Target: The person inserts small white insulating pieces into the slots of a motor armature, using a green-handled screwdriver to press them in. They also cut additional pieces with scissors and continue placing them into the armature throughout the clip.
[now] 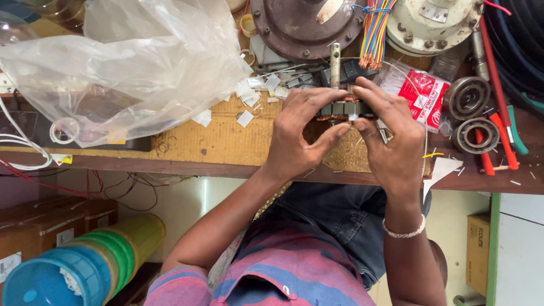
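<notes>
Gripping a motor armature (343, 107) with shaft upward: left hand (300, 133) and right hand (391, 136), fingers pinching its slotted core from both sides, steadying it over the workbench (226, 141).

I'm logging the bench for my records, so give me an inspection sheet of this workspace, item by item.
Surface: wooden bench, worn, with a dark front edge.
Job's things: small motor armature, its shaft pointing away from the person, held over the bench.
Clutter: clear plastic bag, white paper slips, two bearings, red packet, round motor housings.
Grippers: left hand and right hand both grip the armature, thumbs meeting under it.
Cables: bundle of coloured wires; white cords; red wires under the bench.
Surroundings: stacked plastic tubs, cardboard boxes.
</notes>
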